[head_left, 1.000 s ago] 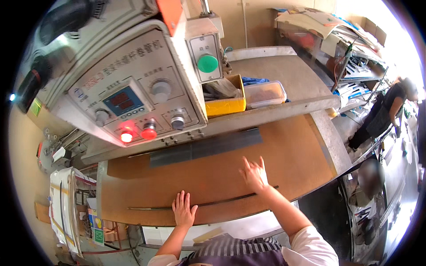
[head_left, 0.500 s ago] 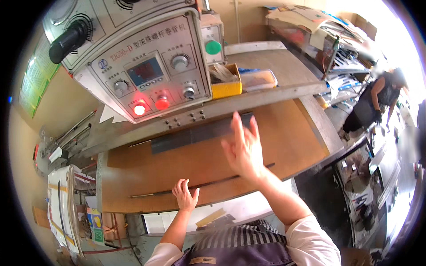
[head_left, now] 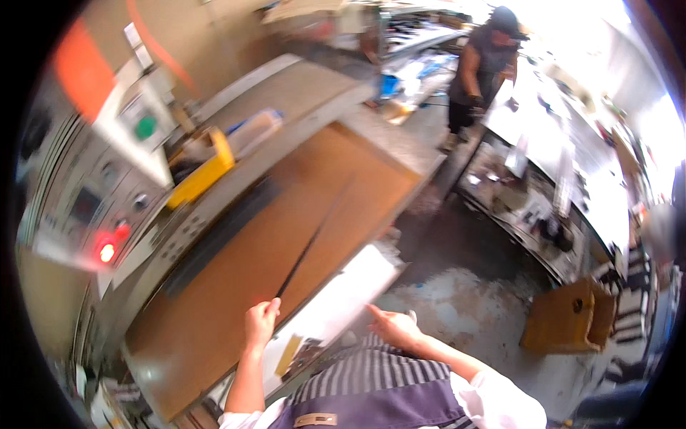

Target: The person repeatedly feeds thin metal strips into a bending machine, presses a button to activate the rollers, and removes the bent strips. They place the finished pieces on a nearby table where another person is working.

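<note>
A thin dark rod (head_left: 303, 254) stretches from my left hand (head_left: 261, 323) out over the brown work surface (head_left: 300, 187). The fingers of that hand are wrapped round its near end, while the far end smears into a blur. My right hand (head_left: 397, 327) is near my apron, beside the white sheet (head_left: 350, 283) along the front of the bench. Its index finger reaches out, the thumb stands apart, and nothing shows in it. A dark grey strip (head_left: 214, 239) lies along the back of the brown surface.
At the left stands a control box with a lit red lamp (head_left: 106, 252). Behind the metal beam sits a yellow bin (head_left: 204, 174). A co-worker (head_left: 482, 75) stands at a long table (head_left: 532, 114) at the far right. A cardboard box (head_left: 561, 322) is on the floor.
The view has swung to the right. My left hand has closed on the rod, which now points away from me. My right hand has drawn back from above the surface toward my apron.
</note>
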{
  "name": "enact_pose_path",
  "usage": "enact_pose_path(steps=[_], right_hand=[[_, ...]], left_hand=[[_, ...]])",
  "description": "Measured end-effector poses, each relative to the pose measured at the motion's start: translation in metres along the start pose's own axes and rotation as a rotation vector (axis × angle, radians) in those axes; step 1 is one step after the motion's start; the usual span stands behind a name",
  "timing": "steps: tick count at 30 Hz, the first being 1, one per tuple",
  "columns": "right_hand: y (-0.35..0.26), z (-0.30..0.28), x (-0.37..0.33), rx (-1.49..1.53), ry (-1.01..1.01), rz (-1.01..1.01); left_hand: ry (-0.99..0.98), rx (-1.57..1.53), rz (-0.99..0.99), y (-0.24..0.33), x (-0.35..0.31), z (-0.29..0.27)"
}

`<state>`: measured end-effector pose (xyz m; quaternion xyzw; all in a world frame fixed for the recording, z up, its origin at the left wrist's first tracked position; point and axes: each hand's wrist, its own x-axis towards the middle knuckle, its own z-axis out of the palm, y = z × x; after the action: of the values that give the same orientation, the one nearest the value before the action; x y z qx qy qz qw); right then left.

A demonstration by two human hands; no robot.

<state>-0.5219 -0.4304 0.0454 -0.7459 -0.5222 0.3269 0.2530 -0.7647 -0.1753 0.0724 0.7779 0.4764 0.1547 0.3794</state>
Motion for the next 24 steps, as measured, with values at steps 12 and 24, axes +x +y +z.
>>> enact_pose_path(steps=[12, 24], right_hand=[[0.135, -0.148, -0.119, 0.153, 0.586, -0.128], [0.252, -0.186, -0.237, 0.733, 1.271, 0.467]], left_hand=[[-0.922, -1.31, 0.636, 0.435, -0.03, 0.173], [-1.143, -0.422, 0.801, 0.543, -0.054, 0.435]])
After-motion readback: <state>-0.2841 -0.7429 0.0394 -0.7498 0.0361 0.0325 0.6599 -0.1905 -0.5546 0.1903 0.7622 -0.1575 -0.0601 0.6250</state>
